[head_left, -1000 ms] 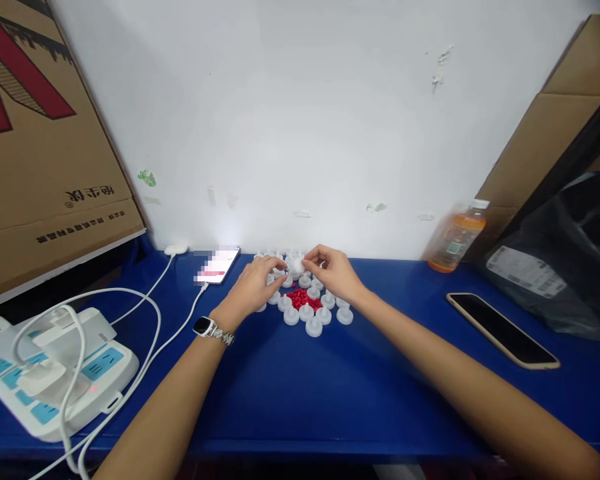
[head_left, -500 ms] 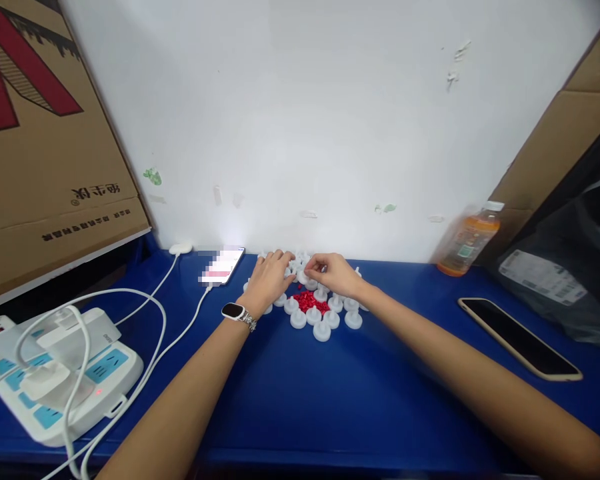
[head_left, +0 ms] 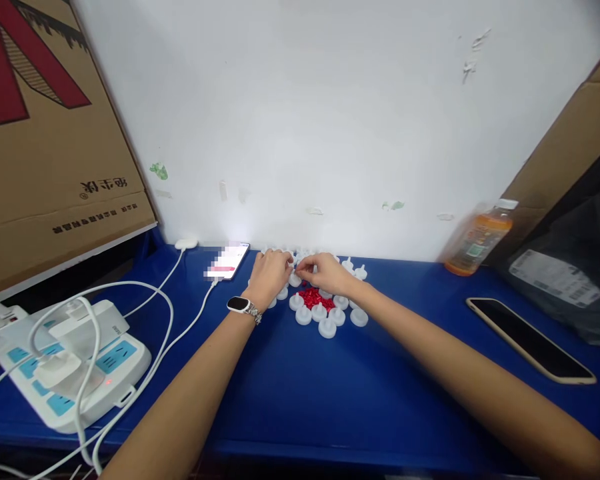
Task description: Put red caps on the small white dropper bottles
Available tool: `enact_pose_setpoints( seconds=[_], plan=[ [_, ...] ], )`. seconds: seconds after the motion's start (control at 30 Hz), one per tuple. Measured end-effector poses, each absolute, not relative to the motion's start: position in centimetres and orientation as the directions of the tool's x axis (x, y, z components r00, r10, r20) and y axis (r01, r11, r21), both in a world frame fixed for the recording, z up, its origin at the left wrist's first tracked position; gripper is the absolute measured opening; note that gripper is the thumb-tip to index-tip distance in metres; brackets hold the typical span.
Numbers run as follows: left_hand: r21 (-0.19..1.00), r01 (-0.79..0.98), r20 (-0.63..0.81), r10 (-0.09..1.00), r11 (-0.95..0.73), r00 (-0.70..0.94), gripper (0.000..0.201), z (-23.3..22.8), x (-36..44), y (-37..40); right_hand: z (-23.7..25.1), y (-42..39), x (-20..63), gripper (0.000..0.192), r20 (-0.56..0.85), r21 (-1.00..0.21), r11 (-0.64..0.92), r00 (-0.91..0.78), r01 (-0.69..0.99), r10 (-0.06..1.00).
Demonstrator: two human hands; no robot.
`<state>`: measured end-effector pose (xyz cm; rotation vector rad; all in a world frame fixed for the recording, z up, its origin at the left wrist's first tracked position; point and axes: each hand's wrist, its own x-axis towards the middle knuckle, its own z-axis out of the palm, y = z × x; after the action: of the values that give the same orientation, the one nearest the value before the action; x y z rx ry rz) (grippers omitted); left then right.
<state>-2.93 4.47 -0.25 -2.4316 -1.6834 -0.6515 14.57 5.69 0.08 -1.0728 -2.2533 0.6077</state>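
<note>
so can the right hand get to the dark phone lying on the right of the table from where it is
Probably yes. The right hand is at the white caps, and the dark phone lies face up on the same blue table on that arm's own side. Only bare tabletop lies between them.

Blue table (head_left: 300, 393), white caps (head_left: 327, 327), red bits (head_left: 316, 298), phones (head_left: 530, 339), power strip (head_left: 75, 363)

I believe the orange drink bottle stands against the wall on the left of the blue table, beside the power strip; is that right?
Not quite: the head view shows the orange drink bottle against the wall on the right of the blue table, near the dark phone. The power strip is on the left.
</note>
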Motion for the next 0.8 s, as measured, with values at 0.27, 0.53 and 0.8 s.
enact_pose_setpoints(
  seconds=[0.27,0.53,0.8],
  plan=[
    [0.156,0.910,0.396,0.868,-0.385,0.299,0.019,-0.6,-3.0,4.6,-0.4,7.1,14.6,0.015,0.258,-0.466,0.599,-0.548,0.651,0.796],
    [0.226,0.860,0.430,0.839,-0.458,0.333,0.021,0.2,-3.8,3.3,0.1,5.7,17.1,0.022,0.365,-0.417,0.561,-0.433,0.715,0.824],
    [0.333,0.753,0.393,0.809,-0.568,0.436,0.022,0.2,-2.5,1.4,-0.8,4.1,18.9,0.024,0.401,-0.344,0.522,-0.381,0.780,0.833]
  ],
)
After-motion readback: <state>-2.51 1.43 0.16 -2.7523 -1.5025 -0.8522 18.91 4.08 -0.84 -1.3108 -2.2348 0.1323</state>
